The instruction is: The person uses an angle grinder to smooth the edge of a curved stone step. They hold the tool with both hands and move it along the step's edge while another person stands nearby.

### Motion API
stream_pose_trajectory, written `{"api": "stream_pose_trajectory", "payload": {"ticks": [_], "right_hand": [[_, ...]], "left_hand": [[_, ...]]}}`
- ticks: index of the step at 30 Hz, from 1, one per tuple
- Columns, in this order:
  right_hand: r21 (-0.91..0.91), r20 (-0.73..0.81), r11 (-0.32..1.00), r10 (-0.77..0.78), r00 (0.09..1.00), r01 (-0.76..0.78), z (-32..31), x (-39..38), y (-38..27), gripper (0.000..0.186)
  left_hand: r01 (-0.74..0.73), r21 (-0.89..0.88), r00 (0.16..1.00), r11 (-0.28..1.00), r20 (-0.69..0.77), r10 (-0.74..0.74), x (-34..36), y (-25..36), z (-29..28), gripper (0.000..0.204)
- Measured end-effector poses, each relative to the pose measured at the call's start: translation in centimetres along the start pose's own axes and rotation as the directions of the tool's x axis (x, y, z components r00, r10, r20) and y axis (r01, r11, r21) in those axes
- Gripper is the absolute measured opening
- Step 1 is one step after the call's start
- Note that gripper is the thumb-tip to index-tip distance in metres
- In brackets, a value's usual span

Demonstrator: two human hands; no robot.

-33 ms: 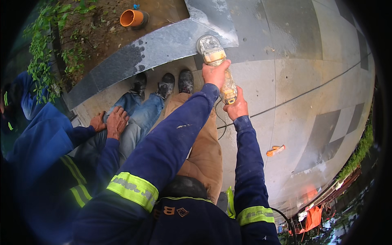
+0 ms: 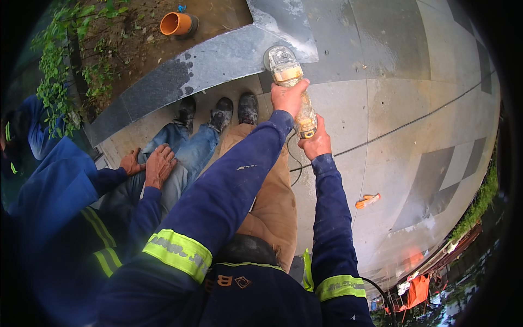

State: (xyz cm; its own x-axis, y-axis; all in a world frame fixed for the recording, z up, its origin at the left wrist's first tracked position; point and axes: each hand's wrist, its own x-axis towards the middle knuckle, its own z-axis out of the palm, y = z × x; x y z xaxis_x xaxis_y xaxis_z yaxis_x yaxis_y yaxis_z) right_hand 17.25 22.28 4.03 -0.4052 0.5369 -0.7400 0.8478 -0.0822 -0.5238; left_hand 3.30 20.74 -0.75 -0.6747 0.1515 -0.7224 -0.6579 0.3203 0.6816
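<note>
My left hand point(image 2: 290, 98) is wrapped round the front of a dust-caked yellow angle grinder point(image 2: 306, 111). Behind it, my right hand point(image 2: 317, 140) grips the tail end of the same tool. The round disc at the grinder's head lies over the corner of a wet grey stone slab point(image 2: 229, 54), close to a whitish smeared patch; whether it touches the stone I cannot tell. From the tool's rear a thin dark cord point(image 2: 298, 158) hangs in a loop.
A co-worker in blue sits close on my left, hands point(image 2: 159, 166) on the knees. An orange pipe end point(image 2: 177, 24) rises from the soil bed point(image 2: 141, 60). An orange-and-white glove point(image 2: 368, 201) lies on the paving, which a black cable point(image 2: 406, 121) crosses.
The grinder and my left hand have shifted very slightly to the right. The co-worker's nearer hand has moved a little to the right on the knee.
</note>
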Motion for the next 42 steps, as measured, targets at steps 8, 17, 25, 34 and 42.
{"api": "stream_pose_trajectory", "payload": {"ticks": [8,17,25,34,42], "right_hand": [[0.043,-0.004,0.999,-0.006,1.000,0.007,-0.5,0.2,-0.6,0.081],[0.017,0.013,1.000,-0.024,1.000,0.023,-0.8,0.4,-0.9,0.083],[-0.003,0.021,1.000,-0.024,0.999,0.024,-1.0,0.4,-0.6,0.084],[0.001,0.022,1.000,0.014,1.000,-0.014,-0.4,-0.1,-0.4,0.082],[0.083,-0.043,0.994,0.076,0.996,-0.072,-1.0,-1.8,0.9,0.084]], "left_hand": [[-0.008,0.069,0.998,0.998,-0.066,0.013,0.2,0.3,0.8,0.048],[-0.031,0.030,0.999,0.999,-0.032,0.032,1.1,-0.2,0.7,0.047],[-0.051,0.016,0.994,0.999,-0.097,0.053,0.8,-0.5,0.8,0.034],[-0.040,0.047,0.997,0.998,-0.064,0.043,0.1,-0.3,0.2,0.033],[0.006,0.025,0.998,1.000,0.061,-0.007,-1.9,-0.8,1.6,0.064]]}}
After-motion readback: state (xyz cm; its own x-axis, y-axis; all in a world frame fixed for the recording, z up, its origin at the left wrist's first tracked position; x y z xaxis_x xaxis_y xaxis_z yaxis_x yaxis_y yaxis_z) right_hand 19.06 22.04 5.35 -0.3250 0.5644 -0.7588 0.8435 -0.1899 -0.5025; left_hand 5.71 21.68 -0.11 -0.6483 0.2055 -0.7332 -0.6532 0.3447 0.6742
